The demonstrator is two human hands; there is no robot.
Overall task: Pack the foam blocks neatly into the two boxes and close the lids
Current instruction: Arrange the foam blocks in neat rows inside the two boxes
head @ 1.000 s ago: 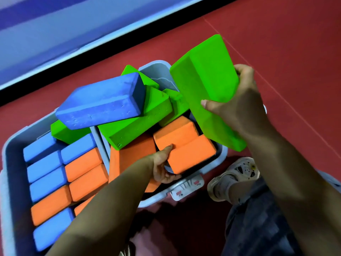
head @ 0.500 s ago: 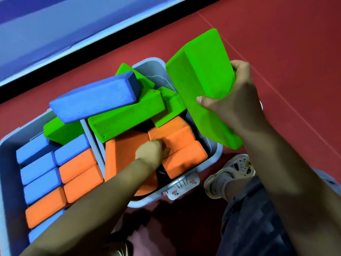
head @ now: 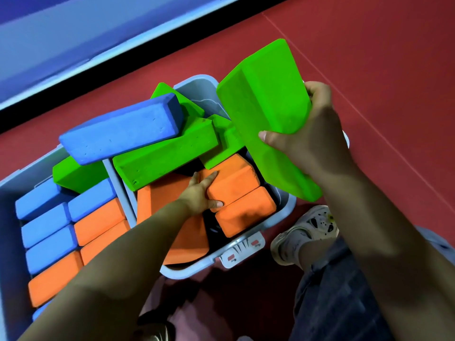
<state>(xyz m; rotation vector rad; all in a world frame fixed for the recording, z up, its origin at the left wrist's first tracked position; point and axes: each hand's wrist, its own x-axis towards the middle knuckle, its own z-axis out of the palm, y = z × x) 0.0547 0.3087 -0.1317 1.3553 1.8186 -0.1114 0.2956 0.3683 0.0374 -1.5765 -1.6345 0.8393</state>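
Note:
Two grey boxes sit side by side on the red floor. The left box point(head: 7, 193) holds neat rows of blue and orange foam blocks. The right box point(head: 285, 203) holds orange blocks, with green blocks and a blue block point(head: 123, 129) piled loosely across both. My right hand point(head: 312, 141) grips a large green block point(head: 266, 112), tilted above the right box's far corner. My left hand point(head: 202, 193) reaches into the right box and grips the end of an upper orange block point(head: 234, 180), thumb under it.
A white latch point(head: 242, 249) hangs on the right box's near wall. My sandalled foot point(head: 305, 230) stands right beside that box. A blue mat with a white and black border point(head: 98, 45) runs along the far side. Red floor lies to the right.
My left hand moved from the near orange block up to the upper orange block and took hold of its end. The green block in my right hand stayed tilted above the box.

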